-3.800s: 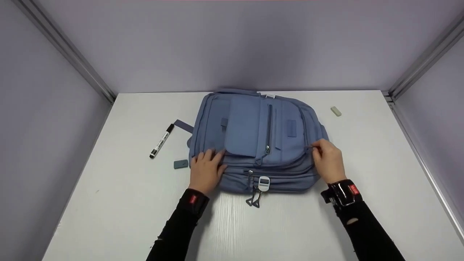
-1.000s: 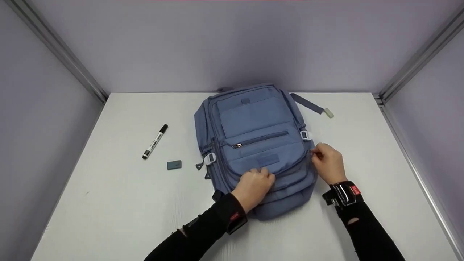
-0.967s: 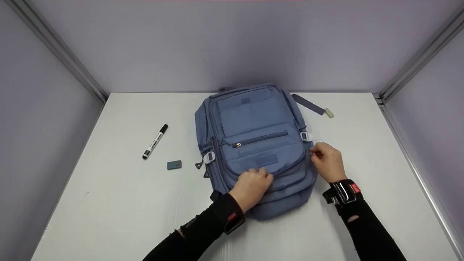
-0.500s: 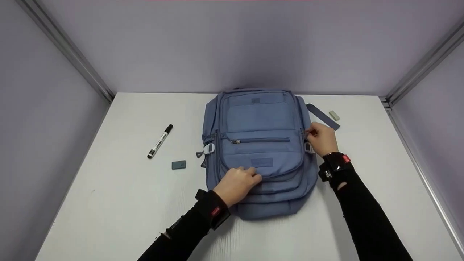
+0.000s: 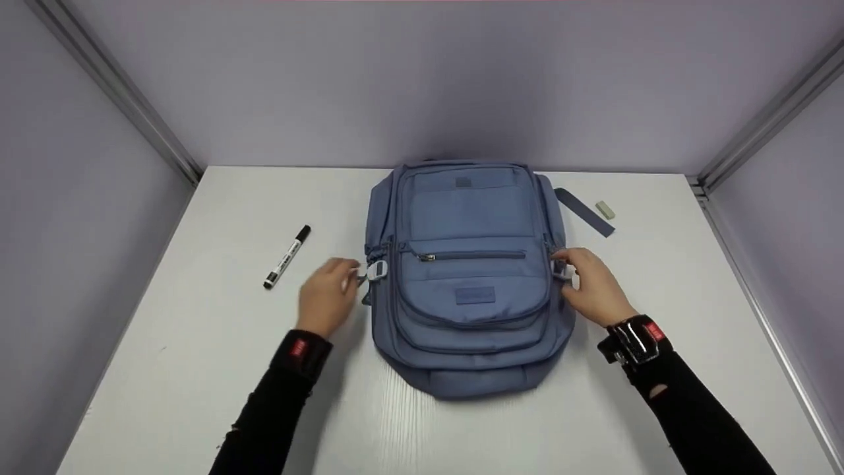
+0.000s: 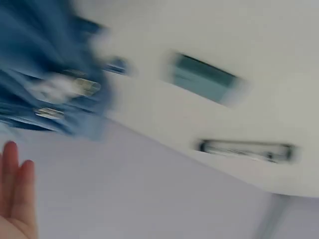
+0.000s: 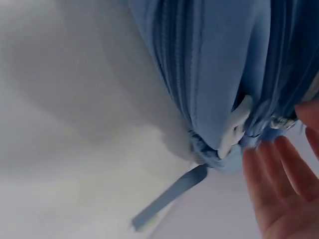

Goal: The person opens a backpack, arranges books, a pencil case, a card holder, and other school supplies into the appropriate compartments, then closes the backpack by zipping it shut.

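Observation:
A blue backpack (image 5: 471, 218) lies front side up on the white table, its top toward the back wall. My left hand (image 5: 328, 297) is at the bag's left side, fingertips right by the white buckle (image 5: 377, 270) and the dark zipper pulls. Its fingers look straight and hold nothing in the blurred left wrist view. On the other side, my right hand (image 5: 597, 287) has its fingertips at the bag's right edge, over the right white buckle (image 7: 235, 127). There the fingers are extended, with a metal zipper slider (image 7: 282, 122) between them and the thumb.
A black-capped marker (image 5: 287, 257) lies left of the bag. The dark green block (image 6: 204, 78) near it is hidden behind my left hand in the head view. A blue strap (image 5: 585, 212) sticks out at right beside a pale green block (image 5: 605, 210). Walls enclose the table.
The backpack has turned from sideways to upright. My left hand has left the bag's lower front for its left side. My right hand has moved up its right edge and loosened its pinch.

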Tool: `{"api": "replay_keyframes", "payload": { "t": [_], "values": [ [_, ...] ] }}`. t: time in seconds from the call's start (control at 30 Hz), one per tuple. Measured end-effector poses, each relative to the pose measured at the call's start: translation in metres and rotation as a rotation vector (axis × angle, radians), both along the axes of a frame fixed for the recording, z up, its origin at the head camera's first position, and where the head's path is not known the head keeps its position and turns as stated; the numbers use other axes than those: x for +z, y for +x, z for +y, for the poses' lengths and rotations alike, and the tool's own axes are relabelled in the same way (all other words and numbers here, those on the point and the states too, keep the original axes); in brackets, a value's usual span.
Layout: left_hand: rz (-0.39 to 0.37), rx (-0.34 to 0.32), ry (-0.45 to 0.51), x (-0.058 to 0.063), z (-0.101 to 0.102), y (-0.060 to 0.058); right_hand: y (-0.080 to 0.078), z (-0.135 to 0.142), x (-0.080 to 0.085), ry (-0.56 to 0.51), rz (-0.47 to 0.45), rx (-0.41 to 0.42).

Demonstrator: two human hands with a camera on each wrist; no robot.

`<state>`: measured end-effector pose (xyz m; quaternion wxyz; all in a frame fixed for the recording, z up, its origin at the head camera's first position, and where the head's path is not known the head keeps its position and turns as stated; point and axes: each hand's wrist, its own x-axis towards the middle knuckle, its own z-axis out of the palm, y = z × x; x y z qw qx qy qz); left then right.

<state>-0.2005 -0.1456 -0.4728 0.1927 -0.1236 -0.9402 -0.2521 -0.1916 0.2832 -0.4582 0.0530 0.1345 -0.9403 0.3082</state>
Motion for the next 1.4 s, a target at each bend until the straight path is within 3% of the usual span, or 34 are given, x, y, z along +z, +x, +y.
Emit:
{"api": "replay_keyframes", "payload": {
  "t": [0.1, 0.2, 0.33, 0.43, 0.6, 0.77, 1.03, 1.13, 1.23, 1.4],
  "values": [
    [-0.141, 0.206, -0.015, -0.009, -0.042, -0.014, 0.014, -0.006, 0.003, 0.078, 0.126, 0.116],
    [-0.259, 0.353, -0.054, -0.019, -0.075, -0.019, 0.023, -0.012, 0.004, 0.164, 0.261, 0.238],
    [-0.368, 0.482, -0.088, -0.032, -0.1, -0.017, 0.025, -0.015, 0.001, 0.249, 0.421, 0.33],
    [-0.398, 0.539, -0.111, -0.04, -0.109, -0.013, 0.022, -0.014, -0.001, 0.28, 0.52, 0.37],
    [-0.392, 0.574, -0.183, -0.047, -0.112, -0.01, 0.02, -0.013, -0.006, 0.307, 0.641, 0.439],
    [-0.39, 0.601, -0.224, -0.043, -0.111, -0.008, 0.02, -0.016, -0.009, 0.286, 0.705, 0.478],
    [-0.431, 0.582, -0.169, -0.039, -0.113, -0.009, 0.016, -0.018, -0.003, 0.269, 0.667, 0.465],
    [-0.444, 0.58, -0.139, -0.038, -0.115, -0.009, 0.013, -0.018, 0.003, 0.24, 0.625, 0.436],
    [-0.461, 0.576, -0.114, -0.037, -0.117, -0.009, 0.007, -0.02, 0.012, 0.145, 0.564, 0.374],
    [-0.509, 0.569, -0.099, -0.035, -0.118, -0.008, -0.014, -0.031, 0.035, 0.014, 0.462, 0.154]
  ]
}}
